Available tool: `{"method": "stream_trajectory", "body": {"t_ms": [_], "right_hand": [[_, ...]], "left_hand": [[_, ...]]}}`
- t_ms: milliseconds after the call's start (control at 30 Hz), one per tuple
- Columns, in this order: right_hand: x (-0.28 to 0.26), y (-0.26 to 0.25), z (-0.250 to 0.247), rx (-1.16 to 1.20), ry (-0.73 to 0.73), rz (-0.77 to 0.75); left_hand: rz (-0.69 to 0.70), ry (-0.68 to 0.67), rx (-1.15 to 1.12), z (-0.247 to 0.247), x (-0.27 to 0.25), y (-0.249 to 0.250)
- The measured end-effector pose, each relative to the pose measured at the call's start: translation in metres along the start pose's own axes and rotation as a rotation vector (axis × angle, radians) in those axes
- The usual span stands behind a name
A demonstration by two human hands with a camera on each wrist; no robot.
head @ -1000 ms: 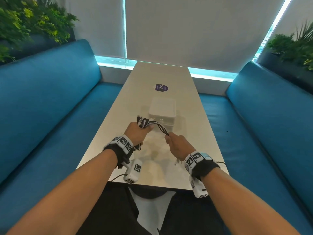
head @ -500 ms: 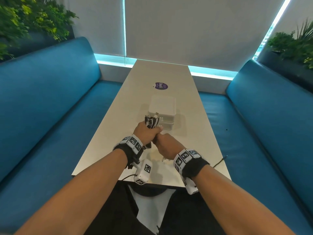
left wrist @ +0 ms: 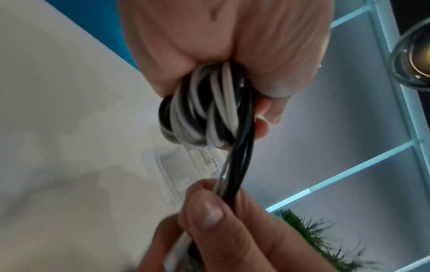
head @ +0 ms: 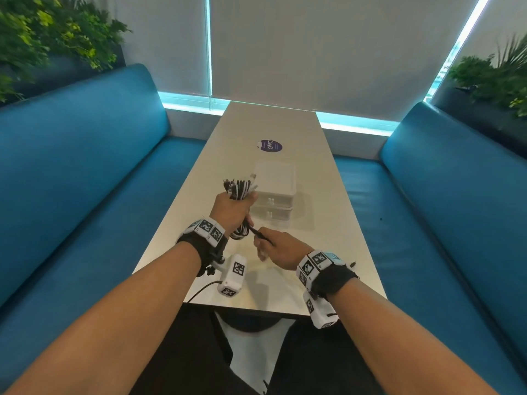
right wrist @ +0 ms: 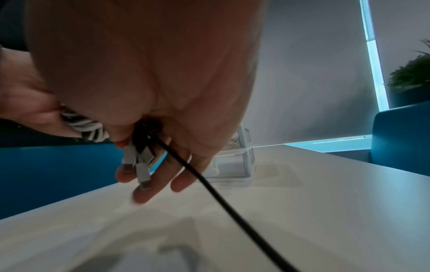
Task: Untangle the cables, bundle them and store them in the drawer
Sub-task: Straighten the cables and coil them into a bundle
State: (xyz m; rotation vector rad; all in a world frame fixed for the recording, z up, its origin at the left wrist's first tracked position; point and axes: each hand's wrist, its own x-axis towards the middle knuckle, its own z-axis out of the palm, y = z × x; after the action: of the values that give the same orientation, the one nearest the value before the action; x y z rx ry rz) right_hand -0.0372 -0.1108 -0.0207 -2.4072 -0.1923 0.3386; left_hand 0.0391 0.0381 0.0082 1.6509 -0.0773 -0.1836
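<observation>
- Over the near end of the desk: left hand, held above the surface, fingers wrapped tight around the cable bundle.
- Cable bundle: black and white cords coiled together; loops stand out above the fist toward the drawer unit and hang out below it, as the left wrist view shows. A plug end sticks up at the top of the coil.
- Cable tails: several black strands and one pale one run taut from the underside of the coil to the right hand.
- Right hand: just beside and nearer than the left; thumb and forefinger pinch the tails, the grip closed on them, while the remaining fingers extend loosely downward.
- Connectors: white plug ends dangle below the right palm in the right wrist view; a single black cord trails from there across the desk toward the camera.
- Drawer unit: clear plastic, two stacked drawers, both closed, standing on the desk just beyond the hands; contents too faint to tell.
- Round purple sticker: flat on the desk, beyond the drawer unit.
- Blue benches: one along each long side of the desk.
- Green plants: behind both bench backs.
- Marker-tagged wristbands: one on each wrist.
</observation>
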Motion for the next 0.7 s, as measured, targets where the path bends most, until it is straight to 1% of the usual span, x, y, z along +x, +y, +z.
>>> {"method": "stream_trajectory", "body": {"t_ms": [100,200,333,400,500,567,700], "right_hand": [[-0.001,-0.005,0.002,0.005,-0.043,0.031],[0.000,-0.002,0.001,-0.109,-0.011,0.033],[0.004,0.000,-0.002,-0.186,-0.025,0.034],[0.007,0.002,-0.005,-0.120,-0.039,0.033],[0.006,0.002,-0.014,0.025,-0.031,0.005],[0.004,0.003,-0.020,0.104,-0.023,0.011],[0.001,0.006,-0.028,0.113,-0.013,0.035]], "left_hand": [[0.009,-0.019,0.073,-0.003,0.000,-0.002],[0.001,-0.101,0.198,-0.006,-0.002,-0.006],[0.099,-0.233,0.430,-0.004,-0.010,-0.009],[0.104,-0.293,0.492,-0.003,-0.011,-0.012],[0.101,-0.349,0.467,-0.004,-0.009,-0.013],[0.103,-0.418,0.465,-0.004,-0.010,-0.011],[0.076,-0.578,0.576,-0.002,-0.013,-0.010]]}}
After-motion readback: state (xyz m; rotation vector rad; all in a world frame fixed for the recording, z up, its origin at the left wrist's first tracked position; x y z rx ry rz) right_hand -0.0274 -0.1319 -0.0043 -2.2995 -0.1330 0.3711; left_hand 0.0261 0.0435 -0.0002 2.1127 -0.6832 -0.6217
